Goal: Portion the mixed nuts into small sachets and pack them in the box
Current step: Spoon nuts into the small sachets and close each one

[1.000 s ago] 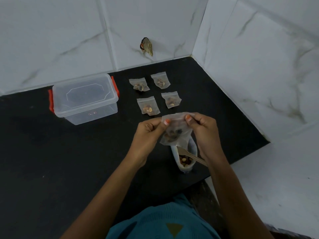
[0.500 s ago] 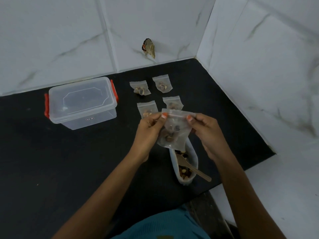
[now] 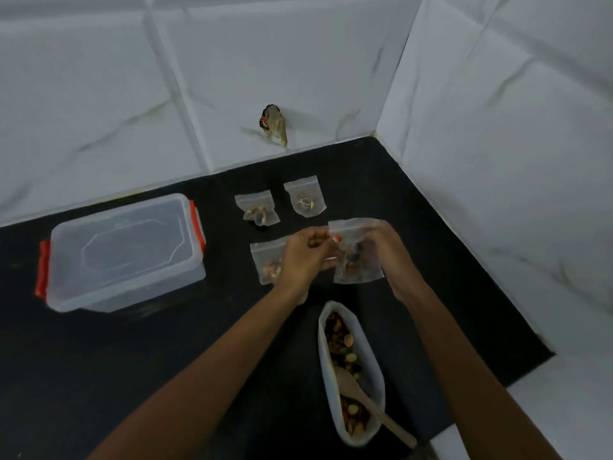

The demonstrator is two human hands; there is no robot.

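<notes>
Sachet (image 3: 361, 273) of nuts, top edge pinched by left hand (image 3: 305, 257), right side gripped by right hand (image 3: 389, 254), just above counter (image 3: 132, 360) among filled sachets (image 3: 305, 199), lidded box (image 3: 122, 250) off left, bag (image 3: 374, 366) with spoon (image 3: 374, 410) nearer.

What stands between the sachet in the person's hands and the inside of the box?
The lid: it sits on the clear box, left of the hands, so the held sachet, gripped by the left hand and right hand, cannot go in yet. One filled sachet lies on the counter between them.
</notes>
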